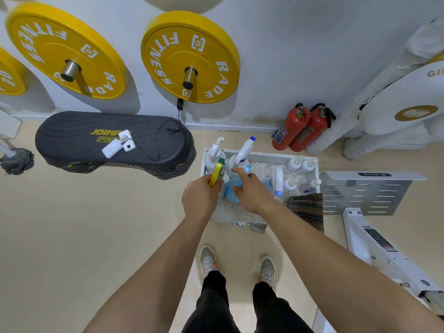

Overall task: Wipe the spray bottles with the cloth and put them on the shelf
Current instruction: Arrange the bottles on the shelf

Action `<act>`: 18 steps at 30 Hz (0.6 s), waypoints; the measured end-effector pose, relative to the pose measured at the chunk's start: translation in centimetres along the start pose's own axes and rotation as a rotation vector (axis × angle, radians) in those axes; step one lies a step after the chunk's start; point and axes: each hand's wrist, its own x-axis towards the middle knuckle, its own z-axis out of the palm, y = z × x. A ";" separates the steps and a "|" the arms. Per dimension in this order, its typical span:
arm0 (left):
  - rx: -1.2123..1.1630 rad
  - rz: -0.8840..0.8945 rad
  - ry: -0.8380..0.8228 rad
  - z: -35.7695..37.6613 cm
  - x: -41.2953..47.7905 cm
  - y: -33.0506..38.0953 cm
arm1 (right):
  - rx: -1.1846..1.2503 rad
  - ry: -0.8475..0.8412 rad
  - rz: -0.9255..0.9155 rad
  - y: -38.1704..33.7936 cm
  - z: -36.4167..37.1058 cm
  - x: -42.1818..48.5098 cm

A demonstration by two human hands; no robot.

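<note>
Two hands meet over the shelf (264, 155). L hand (199, 195) curls round a yellow bottle (216, 173) w/ green cap. R hand (252, 191) pinches a blue bottle (231, 188) btwn thumb and fingers. Just beyond the grips stand two white sprayers (243, 150). Right of R hand are small clear bottles (300, 164). A striped cloth (306, 207) drapes over the shelf edge near R wrist. The shelf is white w/ a speckled surface, low on a beige floor (72, 224) by a white wall (288, 56). Left of L hand sits a black step (96, 145). Yellow plates (189, 56) hang above, and red extinguishers (300, 128) stand far right.
</note>
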 end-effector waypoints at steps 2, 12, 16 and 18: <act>-0.031 0.004 -0.007 0.2 -0.2 -0.2 | -0.015 -0.039 -0.004 0.0 -0.2 -0.6; -0.319 -0.085 0.160 -1.2 -4.4 -0.4 | 0.163 0.507 0.011 4.0 -4.9 -5.2; -0.341 0.156 0.148 0.4 -6.3 1.3 | 0.104 0.377 0.297 5.6 -6.3 -4.1; -0.406 0.152 0.048 1.3 -6.5 3.0 | 0.028 0.241 0.356 5.9 -6.1 -3.3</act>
